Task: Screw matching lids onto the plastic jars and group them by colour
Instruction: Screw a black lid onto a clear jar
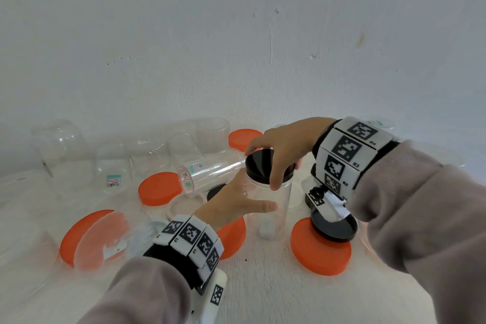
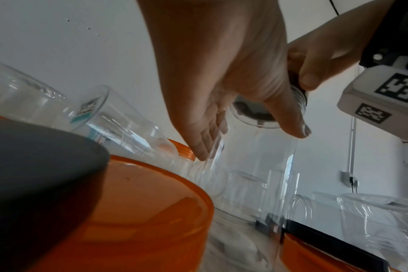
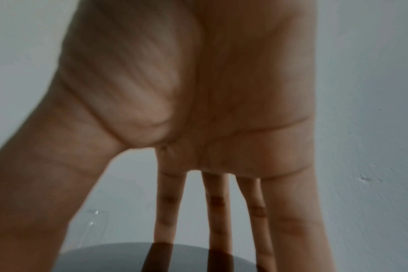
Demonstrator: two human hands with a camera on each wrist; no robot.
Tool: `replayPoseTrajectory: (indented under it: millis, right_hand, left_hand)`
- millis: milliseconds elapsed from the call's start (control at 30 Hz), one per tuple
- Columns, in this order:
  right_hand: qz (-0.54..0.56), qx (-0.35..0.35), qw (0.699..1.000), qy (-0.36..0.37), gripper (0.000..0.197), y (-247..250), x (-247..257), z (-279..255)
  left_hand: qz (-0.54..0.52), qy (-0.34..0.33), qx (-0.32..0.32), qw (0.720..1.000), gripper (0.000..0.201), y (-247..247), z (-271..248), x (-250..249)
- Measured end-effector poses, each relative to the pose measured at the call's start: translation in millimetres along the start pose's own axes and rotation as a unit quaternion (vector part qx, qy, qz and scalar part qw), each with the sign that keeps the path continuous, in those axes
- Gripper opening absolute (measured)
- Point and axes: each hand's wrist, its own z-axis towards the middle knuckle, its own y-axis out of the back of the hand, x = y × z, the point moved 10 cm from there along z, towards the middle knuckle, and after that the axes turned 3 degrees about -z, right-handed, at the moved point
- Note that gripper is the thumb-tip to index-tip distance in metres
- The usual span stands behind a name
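Observation:
A tall clear jar stands upright at the middle of the white table. A black lid sits on its mouth, slightly tilted. My right hand grips this lid from above, thumb down the near side and fingers over the far rim. My left hand holds the jar body just under the lid, thumb across the front, fingers hidden behind. In the left wrist view the left hand clasps the jar. In the right wrist view the fingertips of my right hand rest on the dark lid.
A loose black lid lies on an orange lid at the right. Other orange lids lie around. A clear jar lies on its side behind my left hand. Several clear jars stand by the wall.

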Motion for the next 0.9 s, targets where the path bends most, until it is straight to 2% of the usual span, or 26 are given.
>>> replayPoseTrajectory:
  millis: [367,467,533,733,900]
  right_hand:
    - [0.004,-0.03,0.999,0.012,0.081,5.7,0.6,1.6]
    - [0.006,-0.07,0.997,-0.011,0.07,7.6,-3.1,1.3]
    - [0.006,-0.093,0.995,-0.033,0.071,6.8,-7.6,0.8]
    - [0.009,-0.071,0.996,-0.05,0.072,2.4,-11.3,1.0]
    - [0.019,-0.061,0.997,-0.035,0.071,3.2,-10.9,4.5]
  left_hand:
    - [0.01,-0.008,-0.008,1.0,0.103,0.8,0.0,0.7]
    - [0.022,0.0,-0.024,0.999,0.1,2.1,0.5,3.3]
    - [0.043,0.014,-0.042,0.998,0.098,4.5,0.7,5.7]
    - [0.053,0.022,-0.033,0.998,0.093,3.4,1.3,5.9]
    - [0.035,0.027,-0.034,0.998,0.097,4.4,-0.4,6.6]
